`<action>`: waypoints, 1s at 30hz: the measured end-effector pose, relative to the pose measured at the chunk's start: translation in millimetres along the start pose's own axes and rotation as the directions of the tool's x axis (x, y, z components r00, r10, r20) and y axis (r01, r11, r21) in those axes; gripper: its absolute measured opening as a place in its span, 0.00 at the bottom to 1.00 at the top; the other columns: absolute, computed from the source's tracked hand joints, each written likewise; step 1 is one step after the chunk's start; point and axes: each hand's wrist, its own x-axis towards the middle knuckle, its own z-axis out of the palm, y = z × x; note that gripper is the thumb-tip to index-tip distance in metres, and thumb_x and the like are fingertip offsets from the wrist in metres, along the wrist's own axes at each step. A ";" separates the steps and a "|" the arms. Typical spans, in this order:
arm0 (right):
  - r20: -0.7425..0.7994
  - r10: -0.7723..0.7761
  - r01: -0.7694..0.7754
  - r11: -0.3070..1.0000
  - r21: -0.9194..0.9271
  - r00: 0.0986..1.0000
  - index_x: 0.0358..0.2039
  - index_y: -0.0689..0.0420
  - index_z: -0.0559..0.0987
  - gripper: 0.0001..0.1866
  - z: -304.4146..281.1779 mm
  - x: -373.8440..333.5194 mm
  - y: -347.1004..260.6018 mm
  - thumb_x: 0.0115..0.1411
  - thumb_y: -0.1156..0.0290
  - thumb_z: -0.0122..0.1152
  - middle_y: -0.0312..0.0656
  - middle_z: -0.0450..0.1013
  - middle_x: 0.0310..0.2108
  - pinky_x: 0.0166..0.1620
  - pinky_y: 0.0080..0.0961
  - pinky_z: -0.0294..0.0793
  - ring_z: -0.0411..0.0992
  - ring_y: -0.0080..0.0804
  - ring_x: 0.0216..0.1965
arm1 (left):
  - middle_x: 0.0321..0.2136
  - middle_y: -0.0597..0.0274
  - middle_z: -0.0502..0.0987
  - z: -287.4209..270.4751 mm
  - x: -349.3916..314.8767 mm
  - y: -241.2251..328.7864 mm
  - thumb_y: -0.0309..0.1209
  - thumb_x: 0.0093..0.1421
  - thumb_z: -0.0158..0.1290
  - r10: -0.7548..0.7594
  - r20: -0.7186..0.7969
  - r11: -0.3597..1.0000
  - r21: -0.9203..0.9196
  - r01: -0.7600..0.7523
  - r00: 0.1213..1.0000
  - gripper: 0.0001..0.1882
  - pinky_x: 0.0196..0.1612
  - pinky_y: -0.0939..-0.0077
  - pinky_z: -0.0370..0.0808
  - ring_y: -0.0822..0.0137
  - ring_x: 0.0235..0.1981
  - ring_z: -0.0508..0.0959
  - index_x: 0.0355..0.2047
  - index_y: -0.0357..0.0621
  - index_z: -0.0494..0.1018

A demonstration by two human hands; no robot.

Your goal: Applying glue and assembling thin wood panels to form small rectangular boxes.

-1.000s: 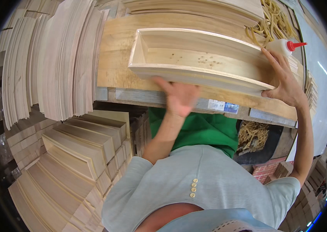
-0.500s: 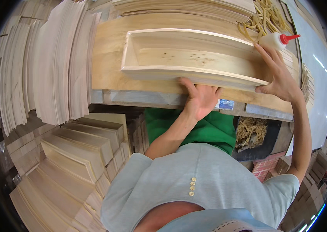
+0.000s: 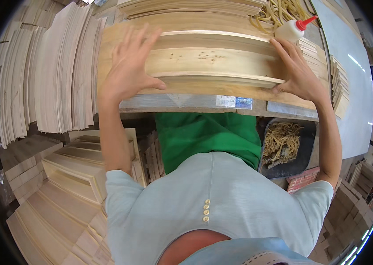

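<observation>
A long, shallow, pale wooden box (image 3: pixel 222 61) lies on a plywood board (image 3: pixel 182 21), its open side up and small dark specks on its bottom. My right hand (image 3: pixel 299 68) spans the box's right end, thumb at the near wall and fingers at the far corner, gripping it. At the left end, my left hand (image 3: pixel 129 66) is spread wide, its fingers smeared by motion and its thumb near the front wall. It hides that end of the box. Just beyond my right fingers lies a white squeeze bottle (image 3: pixel 289 32) with a red nozzle cap.
Tall stacks of thin wooden boards (image 3: pixel 60 70) stand at left. Another board stack (image 3: pixel 191 8) and tan rubber bands (image 3: pixel 279 13) lie at the back. Small wood strips (image 3: pixel 340 86) sit at right. Below are a black bin (image 3: pixel 308 148) of bands and finished wooden boxes (image 3: pixel 74 176).
My left hand has left the middle of the box's near side and swung up to its left end, fingers spreading. My right hand stays at the right end.
</observation>
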 end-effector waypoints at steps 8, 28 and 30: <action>-0.146 0.063 -0.063 0.998 0.003 0.987 0.66 0.53 0.55 0.56 -18.0 -13.8 -8.0 0.34 0.67 0.73 0.48 0.57 0.60 0.65 0.38 0.57 0.54 0.48 0.62 | 0.60 0.49 0.57 -20.0 17.5 1.2 0.34 0.33 0.70 0.122 0.036 0.989 -0.088 -0.119 0.992 0.57 0.65 0.58 0.55 0.48 0.63 0.55 0.65 0.55 0.53; -0.025 0.107 -0.104 0.990 0.097 0.994 0.66 0.51 0.53 0.61 2.2 -11.4 -5.9 0.28 0.70 0.74 0.46 0.53 0.63 0.68 0.39 0.51 0.49 0.48 0.65 | 0.35 0.61 0.79 43.1 26.1 -74.2 0.37 0.61 0.54 -0.482 0.075 0.395 -0.871 0.293 0.873 0.17 0.41 0.76 0.74 0.72 0.37 0.78 0.42 0.36 0.76; -0.030 0.103 -0.100 0.990 0.097 0.994 0.66 0.51 0.53 0.62 2.4 -10.1 -4.7 0.27 0.70 0.74 0.46 0.53 0.63 0.68 0.39 0.51 0.49 0.48 0.65 | 0.34 0.61 0.79 45.2 29.9 -76.3 0.38 0.61 0.53 -0.485 0.066 0.387 -0.878 0.282 0.872 0.17 0.40 0.76 0.74 0.72 0.36 0.78 0.41 0.36 0.77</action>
